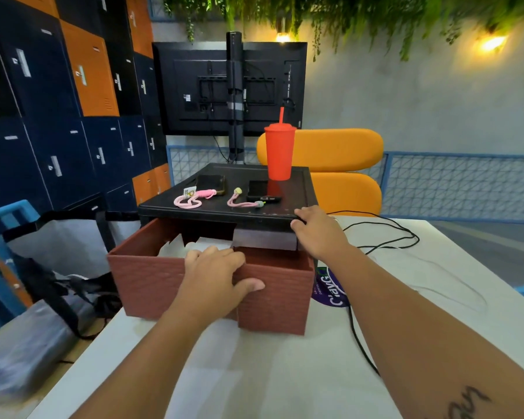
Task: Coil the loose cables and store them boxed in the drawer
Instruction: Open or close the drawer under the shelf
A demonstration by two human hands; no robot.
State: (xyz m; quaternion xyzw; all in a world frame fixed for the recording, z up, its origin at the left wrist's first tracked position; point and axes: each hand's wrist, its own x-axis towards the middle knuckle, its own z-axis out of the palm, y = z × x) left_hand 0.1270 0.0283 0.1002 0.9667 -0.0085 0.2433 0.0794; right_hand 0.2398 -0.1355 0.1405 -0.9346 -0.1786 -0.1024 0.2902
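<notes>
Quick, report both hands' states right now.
Left hand: grips the front rim of the brown drawer.
Right hand: holds the black cabinet top at its front corner.

One view only: head-worn wide-angle, facing forward and down along both forearms. Close in are the drawer [273, 297] and black unit [212, 213] on the white table [254, 373]. Farther back are the lockers [43, 116] and monitor [194, 86]. The frame tilts and its edges bend.
</notes>
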